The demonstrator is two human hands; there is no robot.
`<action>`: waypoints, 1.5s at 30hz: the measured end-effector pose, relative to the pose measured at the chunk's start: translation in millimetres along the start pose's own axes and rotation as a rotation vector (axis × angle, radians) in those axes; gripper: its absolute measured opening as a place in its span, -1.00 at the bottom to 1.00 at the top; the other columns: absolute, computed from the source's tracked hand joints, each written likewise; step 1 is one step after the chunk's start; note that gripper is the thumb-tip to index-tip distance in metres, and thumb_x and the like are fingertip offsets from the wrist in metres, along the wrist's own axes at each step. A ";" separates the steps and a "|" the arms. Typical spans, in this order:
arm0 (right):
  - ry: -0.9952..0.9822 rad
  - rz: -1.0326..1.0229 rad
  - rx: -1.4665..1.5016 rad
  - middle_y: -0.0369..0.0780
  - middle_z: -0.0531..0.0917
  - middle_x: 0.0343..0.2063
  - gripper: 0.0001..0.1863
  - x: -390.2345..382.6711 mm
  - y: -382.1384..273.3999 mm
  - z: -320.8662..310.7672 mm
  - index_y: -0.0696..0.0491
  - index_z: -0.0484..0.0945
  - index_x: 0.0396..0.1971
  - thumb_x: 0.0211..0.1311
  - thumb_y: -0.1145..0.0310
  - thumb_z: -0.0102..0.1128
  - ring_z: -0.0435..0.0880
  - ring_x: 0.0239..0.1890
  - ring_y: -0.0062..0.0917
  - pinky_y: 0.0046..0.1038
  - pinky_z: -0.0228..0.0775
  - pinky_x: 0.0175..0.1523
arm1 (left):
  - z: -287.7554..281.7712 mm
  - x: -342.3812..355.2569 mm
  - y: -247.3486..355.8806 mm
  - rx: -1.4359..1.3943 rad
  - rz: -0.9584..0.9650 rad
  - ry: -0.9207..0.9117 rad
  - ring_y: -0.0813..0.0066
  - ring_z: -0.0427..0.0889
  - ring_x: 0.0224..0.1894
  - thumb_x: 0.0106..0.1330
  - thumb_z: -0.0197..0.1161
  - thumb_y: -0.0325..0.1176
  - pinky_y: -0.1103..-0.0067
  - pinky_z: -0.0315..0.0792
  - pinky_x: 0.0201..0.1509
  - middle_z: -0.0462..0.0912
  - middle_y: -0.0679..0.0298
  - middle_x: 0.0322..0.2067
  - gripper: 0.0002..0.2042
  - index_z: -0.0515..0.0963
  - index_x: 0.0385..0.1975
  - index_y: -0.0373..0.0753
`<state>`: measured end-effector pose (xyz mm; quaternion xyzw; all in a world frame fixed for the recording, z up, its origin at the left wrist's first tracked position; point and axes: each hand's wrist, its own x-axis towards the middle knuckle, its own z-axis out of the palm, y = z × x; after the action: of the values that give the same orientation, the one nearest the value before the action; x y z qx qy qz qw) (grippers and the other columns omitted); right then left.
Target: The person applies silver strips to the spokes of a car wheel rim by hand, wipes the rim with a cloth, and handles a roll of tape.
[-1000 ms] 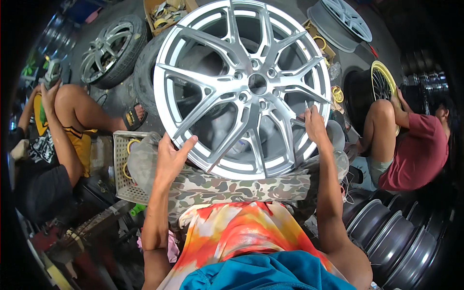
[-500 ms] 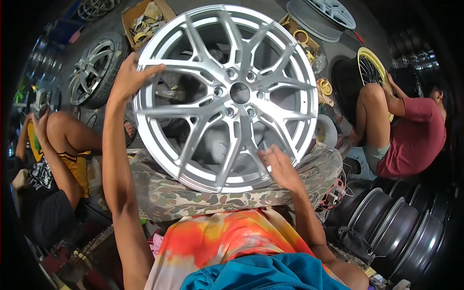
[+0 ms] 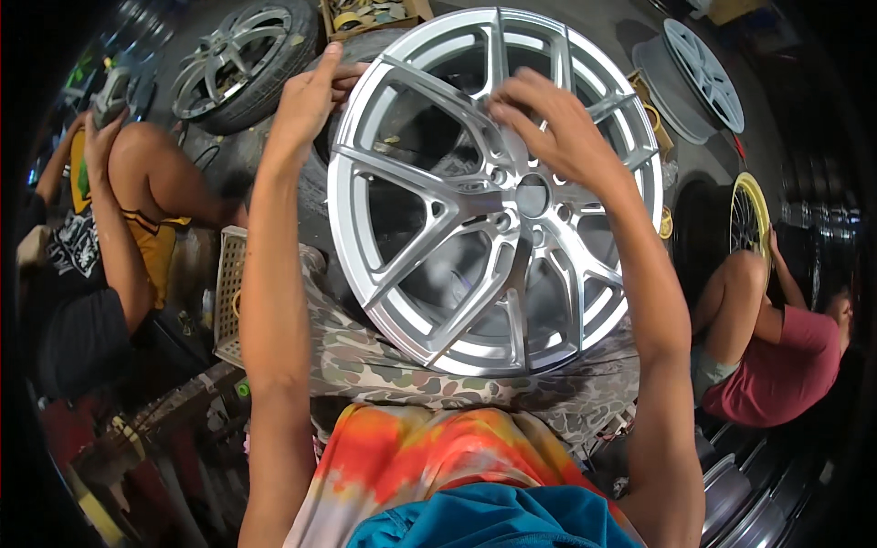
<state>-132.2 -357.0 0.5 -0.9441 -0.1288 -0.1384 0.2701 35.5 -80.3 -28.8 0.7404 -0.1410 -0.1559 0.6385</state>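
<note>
The wheel [image 3: 523, 241] seems heavy, stiff, best held by its rim [image 3: 342, 196]; left hand's [image 3: 309, 102] grip loosely spread, right hand's [image 3: 551, 125] unclear.

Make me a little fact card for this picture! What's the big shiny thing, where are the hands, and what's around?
Big thing: silver spoked wheel
Under its near edge: camouflage cloth
Left hand: at the wheel's upper-left rim
Right hand: over the upper spokes, fingers blurred
Left side: cream basket
Right side: person in a red shirt, beside a yellow-rimmed wheel
</note>
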 end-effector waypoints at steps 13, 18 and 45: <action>-0.051 -0.320 -0.196 -0.03 0.66 -0.12 -0.69 131.7 12.2 32.0 0.09 0.64 -0.07 0.37 0.17 0.22 0.68 -0.10 -0.02 -0.08 0.48 -0.05 | 0.1 -9.1 5.4 0.159 0.177 -0.032 0.45 0.66 -0.05 0.60 0.00 0.19 0.54 0.47 0.20 0.81 0.15 -0.09 -0.35 0.74 0.05 -0.37; -0.062 -0.306 -0.146 -0.04 0.67 -0.18 -0.70 135.1 10.4 32.7 0.10 0.65 -0.12 0.37 0.18 0.22 0.68 -0.11 -0.05 -0.08 0.48 -0.05 | 2.6 -8.9 3.3 0.095 0.221 0.009 0.50 0.73 -0.21 0.61 0.05 0.10 0.56 0.57 -0.03 0.82 0.13 -0.28 -0.39 0.76 -0.07 -0.44; -0.231 -0.294 -0.262 -0.04 0.63 -0.11 -0.67 135.6 12.5 25.3 0.05 0.64 -0.06 0.39 0.13 0.19 0.66 -0.07 -0.08 -0.07 0.39 0.00 | -6.0 -2.2 -5.5 0.120 0.165 -0.040 0.48 0.66 -0.09 0.61 0.01 0.19 0.53 0.48 0.18 0.80 0.18 -0.11 -0.35 0.74 0.04 -0.37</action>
<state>2.5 -330.6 18.8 -0.9518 -0.2758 -0.0829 0.1055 35.9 -73.2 -33.3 0.7598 -0.2232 -0.1089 0.6008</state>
